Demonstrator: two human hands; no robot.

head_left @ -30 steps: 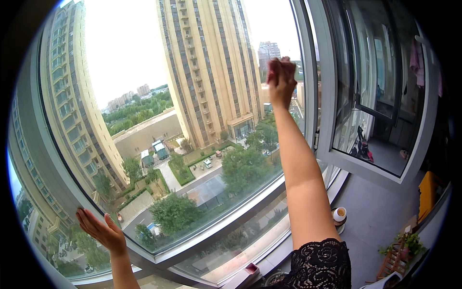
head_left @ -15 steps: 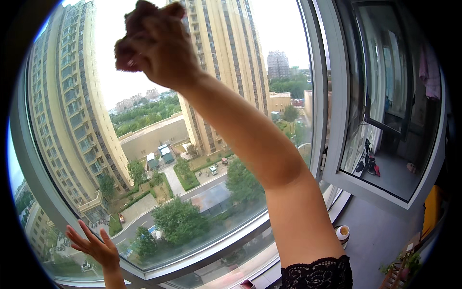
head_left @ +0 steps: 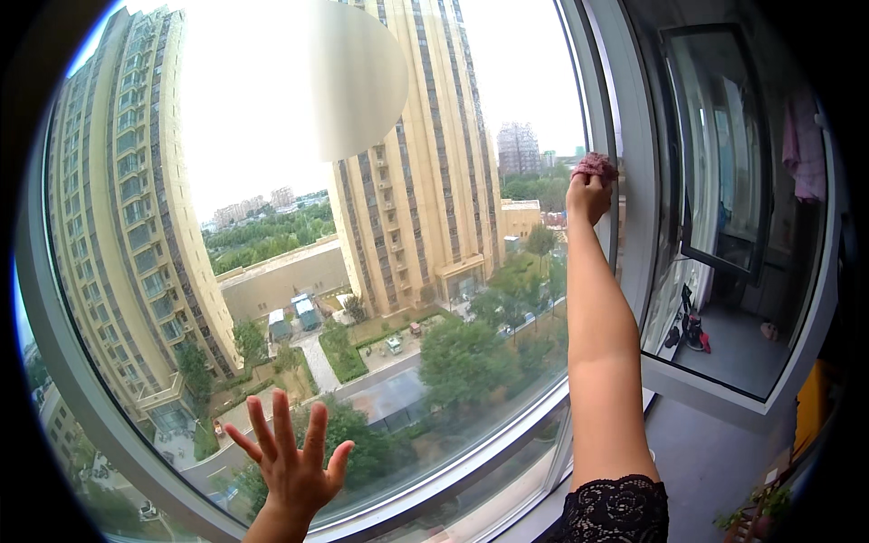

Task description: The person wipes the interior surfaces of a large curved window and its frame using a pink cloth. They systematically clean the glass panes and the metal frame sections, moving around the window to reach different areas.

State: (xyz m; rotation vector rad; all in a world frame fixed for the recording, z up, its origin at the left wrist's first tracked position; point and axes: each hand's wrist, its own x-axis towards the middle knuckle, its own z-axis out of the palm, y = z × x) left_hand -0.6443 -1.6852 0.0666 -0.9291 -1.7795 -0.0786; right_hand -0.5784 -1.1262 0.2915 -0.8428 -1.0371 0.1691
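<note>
My right hand [head_left: 588, 201] is closed round a crumpled dusky-pink cloth [head_left: 596, 166]. The arm stretches up, and the cloth is at the right edge of the large window pane [head_left: 262, 118], by the grey window frame [head_left: 593, 72]. Whether the cloth touches the glass, the frame or both, I cannot tell. Low on the left, my left hand [head_left: 294, 460] is raised before the pane with its fingers spread and nothing in it. Its palm faces the glass, but contact does not show clearly.
An opened window sash [head_left: 711, 391] stands to the right, its glass showing a dark-framed window and a pink garment [head_left: 803, 149]. At the lower right are a yellow object [head_left: 812, 407] and a leafy plant [head_left: 768, 507]. Tall buildings [head_left: 136, 208] and trees lie outside.
My right hand has carried the cloth from the upper middle of the pane rightward and down to its right edge. My left hand has moved right, its fingers now spread upward.
</note>
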